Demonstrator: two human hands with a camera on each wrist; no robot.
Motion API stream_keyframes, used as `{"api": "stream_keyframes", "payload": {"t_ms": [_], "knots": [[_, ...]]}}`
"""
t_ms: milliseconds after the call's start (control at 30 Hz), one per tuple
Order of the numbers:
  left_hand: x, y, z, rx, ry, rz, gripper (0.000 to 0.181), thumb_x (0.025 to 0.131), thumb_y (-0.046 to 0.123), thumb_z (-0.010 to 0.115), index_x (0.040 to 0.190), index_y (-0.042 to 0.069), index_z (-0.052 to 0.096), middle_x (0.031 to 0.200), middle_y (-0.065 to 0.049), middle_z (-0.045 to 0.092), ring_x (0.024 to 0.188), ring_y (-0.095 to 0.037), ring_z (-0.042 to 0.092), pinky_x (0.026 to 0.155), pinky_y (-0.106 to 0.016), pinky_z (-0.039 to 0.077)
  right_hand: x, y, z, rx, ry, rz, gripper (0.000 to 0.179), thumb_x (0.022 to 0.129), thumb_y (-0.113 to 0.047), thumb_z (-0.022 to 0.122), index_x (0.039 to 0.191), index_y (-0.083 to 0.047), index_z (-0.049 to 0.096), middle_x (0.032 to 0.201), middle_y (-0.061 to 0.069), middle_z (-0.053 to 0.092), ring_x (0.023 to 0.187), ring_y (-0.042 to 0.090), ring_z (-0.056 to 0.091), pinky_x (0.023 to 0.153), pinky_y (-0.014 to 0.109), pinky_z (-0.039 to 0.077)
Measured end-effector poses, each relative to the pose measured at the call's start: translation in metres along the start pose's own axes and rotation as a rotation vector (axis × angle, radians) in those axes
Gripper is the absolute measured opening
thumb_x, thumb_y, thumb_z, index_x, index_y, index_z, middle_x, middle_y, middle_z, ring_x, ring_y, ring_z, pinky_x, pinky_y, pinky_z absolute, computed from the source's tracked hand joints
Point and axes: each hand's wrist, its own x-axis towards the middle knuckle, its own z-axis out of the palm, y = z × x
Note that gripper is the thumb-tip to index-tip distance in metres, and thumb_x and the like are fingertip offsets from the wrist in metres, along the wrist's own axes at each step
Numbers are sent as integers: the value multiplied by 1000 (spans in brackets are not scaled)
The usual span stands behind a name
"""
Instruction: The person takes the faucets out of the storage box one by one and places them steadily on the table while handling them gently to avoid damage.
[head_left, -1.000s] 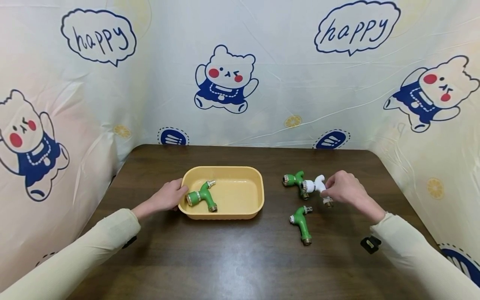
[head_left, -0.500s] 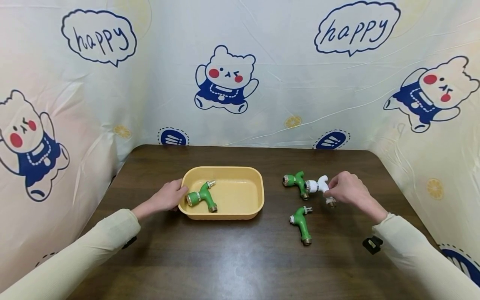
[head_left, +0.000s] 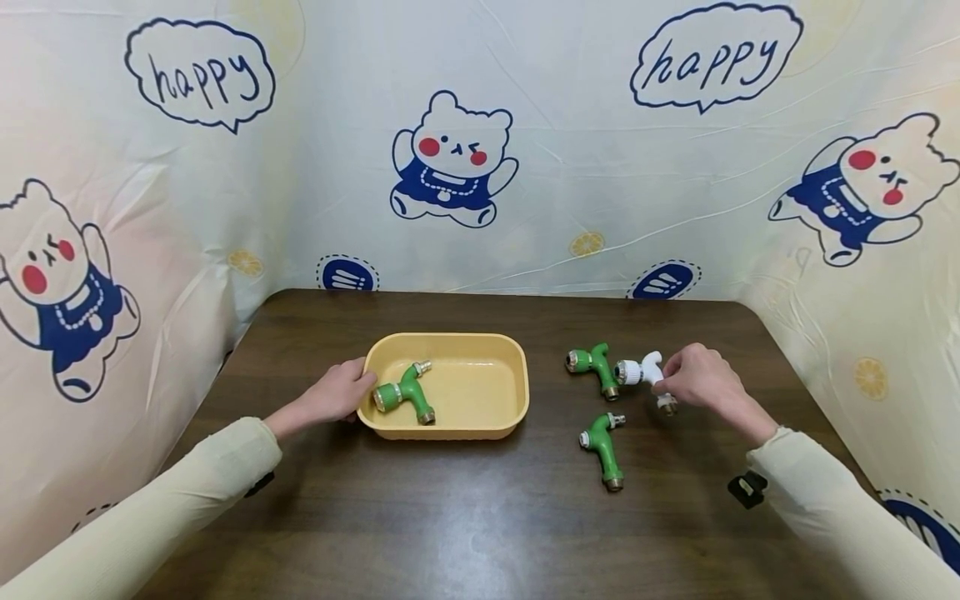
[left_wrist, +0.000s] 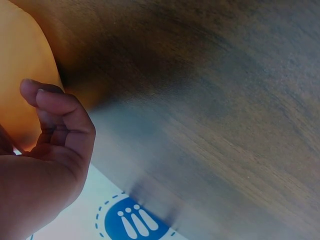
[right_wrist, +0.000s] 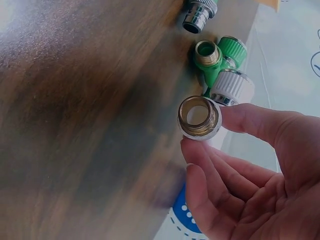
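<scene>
My left hand point(head_left: 341, 392) grips the left rim of a yellow plastic basin point(head_left: 480, 429), thumb on the inner side. One green tap point(head_left: 408, 393) lies inside the basin. On the right, my right hand point(head_left: 699, 379) pinches a white tap point(head_left: 651, 368) between thumb and fingers. The brass threaded end point(right_wrist: 195, 116) of that white tap points toward the camera in the right wrist view. Just left of it lies a second green tap point(head_left: 597, 364), and nearer the front a third green tap point(head_left: 602, 450) rests on the table.
The brown wooden table point(head_left: 465, 517) carries everything. A patterned curtain point(head_left: 570, 167) with bears and speech bubbles rises behind and at both sides of it.
My right hand has moved slightly to the right with the white tap, away from the green tap beside it. My left hand and the basin stay where they were.
</scene>
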Motion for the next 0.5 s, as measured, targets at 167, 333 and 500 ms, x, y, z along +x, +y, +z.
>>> {"api": "stream_keyframes", "payload": {"t_ms": [167, 333, 500], "knots": [[0, 1, 0, 2, 4, 7, 35, 109, 16, 38, 128, -9, 52, 71, -10, 61, 52, -19, 58, 47, -33, 51, 3, 3, 0, 3, 2, -3, 24, 85, -28, 84, 89, -5, 77, 70, 1, 67, 67, 20, 60, 55, 35, 46], [0, 0, 0, 1, 2, -4, 33, 109, 16, 38, 125, -8, 53, 71, -9, 61, 52, -19, 58, 48, -33, 51, 5, 4, 0, 11, 5, -2, 23, 86, -27, 83, 89, -5, 77, 71, 1, 67, 66, 20, 60, 55, 34, 45], [-1, -1, 1, 2, 2, -5, 34, 109, 16, 38, 127, -9, 52, 72, -9, 60, 52, -19, 58, 49, -33, 51, 4, 4, -1, -1, 20, -5, 23, 85, -27, 84, 89, -6, 78, 71, 0, 67, 68, 22, 59, 56, 35, 45]]}}
